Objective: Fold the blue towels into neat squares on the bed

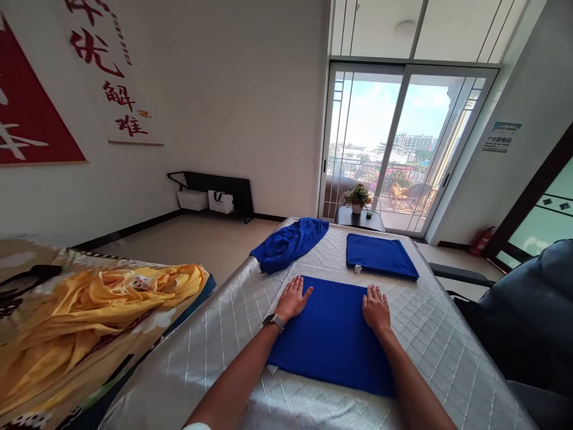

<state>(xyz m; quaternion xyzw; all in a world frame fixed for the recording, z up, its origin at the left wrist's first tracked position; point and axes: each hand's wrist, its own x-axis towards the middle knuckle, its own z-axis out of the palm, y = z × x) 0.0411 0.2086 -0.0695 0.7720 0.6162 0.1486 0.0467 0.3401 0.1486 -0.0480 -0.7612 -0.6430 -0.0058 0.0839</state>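
A folded blue cloth (333,334) lies flat on the silver quilted table cover (228,310) in front of me. On its upper left edge rests my left hand (293,298), fingers stretched out and a watch on the wrist. My right hand (376,307) lies at its upper right edge, palm down with fingers extended. Farther back on the right is a second folded blue cloth (380,255) with a small white tag. A crumpled blue cloth (290,243) sits at the back left of the cover.
Yellow fabric (107,298) is heaped on a patterned surface at the left. Beyond the table's far end stands a small black table (371,220) with a potted plant (358,197). A dark padded seat (532,310) is close to the right edge.
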